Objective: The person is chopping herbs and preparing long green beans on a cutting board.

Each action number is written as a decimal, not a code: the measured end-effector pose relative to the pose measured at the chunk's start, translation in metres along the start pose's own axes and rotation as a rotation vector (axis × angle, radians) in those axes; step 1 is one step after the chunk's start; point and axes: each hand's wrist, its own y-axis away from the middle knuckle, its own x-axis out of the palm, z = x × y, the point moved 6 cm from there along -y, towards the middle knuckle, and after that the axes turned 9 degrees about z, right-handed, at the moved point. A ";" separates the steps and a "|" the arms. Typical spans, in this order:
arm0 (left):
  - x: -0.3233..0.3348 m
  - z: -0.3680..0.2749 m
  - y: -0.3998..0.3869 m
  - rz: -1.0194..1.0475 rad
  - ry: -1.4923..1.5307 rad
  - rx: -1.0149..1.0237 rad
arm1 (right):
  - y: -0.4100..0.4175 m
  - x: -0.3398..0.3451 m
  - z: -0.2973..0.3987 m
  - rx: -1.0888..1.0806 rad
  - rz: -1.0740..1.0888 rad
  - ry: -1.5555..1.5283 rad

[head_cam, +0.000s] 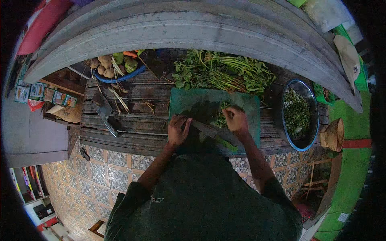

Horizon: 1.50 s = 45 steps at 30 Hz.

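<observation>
On the green cutting board [181, 99], my left hand [178, 130] holds a kitchen knife [206, 129] at its left end, the wide blade slanting down to the right. My right hand [237, 121] is curled beside a small heap of chopped greens [222, 116], its thumb and fingertips close together; whether it pinches a bit of leaf is unclear. A long green piece [226, 144] lies near the board's front edge. Behind the board spreads a pile of leafy green stems [223, 72]. To the right, a metal basin [316, 120] contains chopped greens with white bits.
Potatoes and other vegetables fill a blue basin [120, 79] at the back left of the slatted wooden table [144, 132]. A curved-handled tool [106, 116] and pale stalks [120, 101] lie left. A woven basket [333, 135] stands far right. A grey beam [193, 33] crosses above.
</observation>
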 end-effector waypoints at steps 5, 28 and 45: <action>0.006 -0.001 -0.002 0.103 0.016 -0.005 | -0.095 -0.021 -0.011 -0.207 -0.200 0.154; 0.006 -0.001 -0.002 0.098 -0.080 0.058 | -0.181 -0.070 -0.073 0.073 -0.149 -0.367; -0.005 -0.046 -0.017 -0.015 0.132 -0.089 | -0.098 -0.024 -0.006 0.099 0.292 -1.413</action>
